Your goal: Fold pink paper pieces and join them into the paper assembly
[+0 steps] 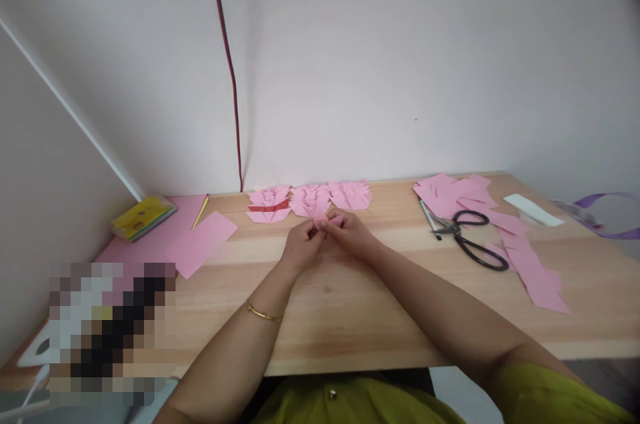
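Observation:
Between my hands, over the middle of the table, is a small piece of pink paper (321, 224). My left hand (303, 244) pinches it from the left, its fingers closed. From the other side my right hand (353, 235) grips it too, thumb and fingers pressed together. The fingers cover most of the paper, so its folds are hard to make out. Just beyond my hands lie several folded pink paper pieces (310, 199) in stacked groups near the wall. A red strip (269, 208) shows in the leftmost group.
Black-handled scissors (456, 229) and a pen (429, 217) lie at right, beside pink paper scraps (535, 277) and a white strip (534, 209). At left are pink sheets (205, 244), a yellow pencil (201, 212) and a yellow packet (143, 219). A cable (230, 67) hangs down the wall.

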### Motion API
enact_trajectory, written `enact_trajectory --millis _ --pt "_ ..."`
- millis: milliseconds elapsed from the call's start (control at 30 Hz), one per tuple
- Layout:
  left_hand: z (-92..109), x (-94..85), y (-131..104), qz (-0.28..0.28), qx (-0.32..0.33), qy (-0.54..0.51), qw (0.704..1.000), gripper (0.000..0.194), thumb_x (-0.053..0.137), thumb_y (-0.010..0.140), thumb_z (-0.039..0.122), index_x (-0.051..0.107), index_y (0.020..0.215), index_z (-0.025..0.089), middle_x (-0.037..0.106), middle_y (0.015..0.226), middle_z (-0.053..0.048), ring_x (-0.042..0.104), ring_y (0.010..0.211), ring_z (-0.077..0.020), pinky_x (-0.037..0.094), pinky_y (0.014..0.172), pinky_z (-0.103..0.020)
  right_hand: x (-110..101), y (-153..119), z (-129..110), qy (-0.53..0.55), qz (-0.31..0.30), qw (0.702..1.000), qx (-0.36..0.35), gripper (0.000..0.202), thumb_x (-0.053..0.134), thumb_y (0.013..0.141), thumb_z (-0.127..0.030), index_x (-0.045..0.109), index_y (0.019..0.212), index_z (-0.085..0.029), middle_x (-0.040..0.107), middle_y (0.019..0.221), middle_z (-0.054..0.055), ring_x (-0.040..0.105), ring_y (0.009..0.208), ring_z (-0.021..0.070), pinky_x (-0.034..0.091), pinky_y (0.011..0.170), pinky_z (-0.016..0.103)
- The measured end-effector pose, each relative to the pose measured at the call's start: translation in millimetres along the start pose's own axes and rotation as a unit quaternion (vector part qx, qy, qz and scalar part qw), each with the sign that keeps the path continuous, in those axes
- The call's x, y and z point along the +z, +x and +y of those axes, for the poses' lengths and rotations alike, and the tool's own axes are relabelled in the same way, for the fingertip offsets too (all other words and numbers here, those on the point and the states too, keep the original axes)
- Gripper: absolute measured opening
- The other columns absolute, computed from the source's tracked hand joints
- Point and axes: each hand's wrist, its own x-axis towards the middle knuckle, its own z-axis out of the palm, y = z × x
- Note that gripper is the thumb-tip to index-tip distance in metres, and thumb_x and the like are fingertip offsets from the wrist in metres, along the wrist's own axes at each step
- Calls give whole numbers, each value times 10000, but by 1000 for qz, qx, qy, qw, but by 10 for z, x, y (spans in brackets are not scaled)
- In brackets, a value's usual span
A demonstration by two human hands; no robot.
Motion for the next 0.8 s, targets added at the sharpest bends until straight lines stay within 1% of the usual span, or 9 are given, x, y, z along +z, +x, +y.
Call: enact_trajectory --millis 200,467,800 --pt "-5 2 2 0 -1 7 1000 145 524 779 277 595 723 164 612 689 0 522 653 -130 382 627 -245 -4 -1 7 -2 -2 1000 4 346 580 791 -467 612 584 -192 583 767 23 542 737 148 409 698 275" --pt "5 9 -9 9 -8 13 1000 171 520 786 292 609 733 156 619 691 -6 529 654 -135 385 625 -246 -1 2 17 -9 -7 1000 1 358 567 804 -460 590 587 -176 563 742 10 530 726 129 399 690 245" --pt "-29 12 1 6 -3 8 1000 152 535 775 286 605 732 158 628 701 -10 540 667 -139 389 630 -247 -5 6 33 -14 -10 1000 -2 347 561 811 -443 592 586 -181 570 754 11 529 722 129 399 683 250"
